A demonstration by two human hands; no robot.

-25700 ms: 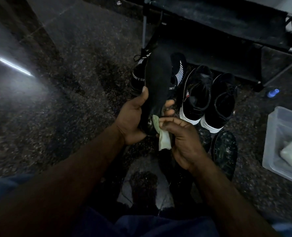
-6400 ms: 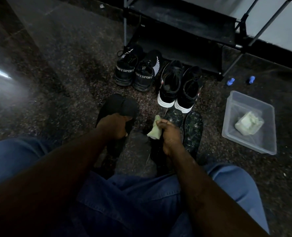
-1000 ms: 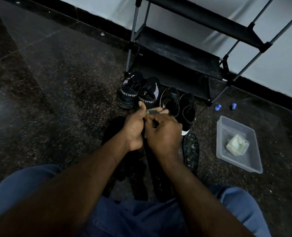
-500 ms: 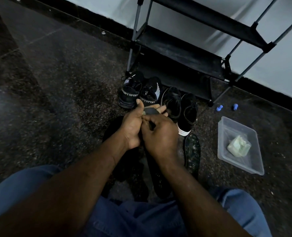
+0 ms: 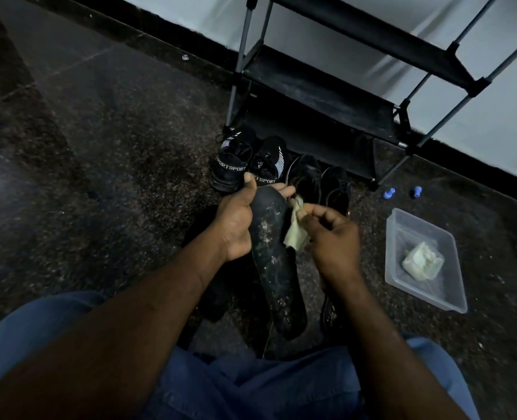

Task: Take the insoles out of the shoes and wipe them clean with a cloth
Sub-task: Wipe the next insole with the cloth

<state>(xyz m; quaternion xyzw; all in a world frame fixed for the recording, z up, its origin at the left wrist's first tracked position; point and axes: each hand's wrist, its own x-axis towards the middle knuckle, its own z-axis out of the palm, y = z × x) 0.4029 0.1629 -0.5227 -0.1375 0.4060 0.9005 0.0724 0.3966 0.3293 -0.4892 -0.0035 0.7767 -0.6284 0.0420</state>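
Insole (image 5: 273,268), black and flecked with white dust, was held lengthwise above the floor. The left hand (image 5: 236,225) gripped its far end, thumb over the left edge and fingers curled behind. The right hand (image 5: 333,241) pinched a pale cloth (image 5: 295,234) against the insole's right edge. Two pairs of black shoes (image 5: 231,165) sat just beyond, at the foot of the shoe rack (image 5: 317,95). A clear plastic tub (image 5: 426,295) lay well apart on the right, and speckled floor (image 5: 99,147) stretched wide on the left.
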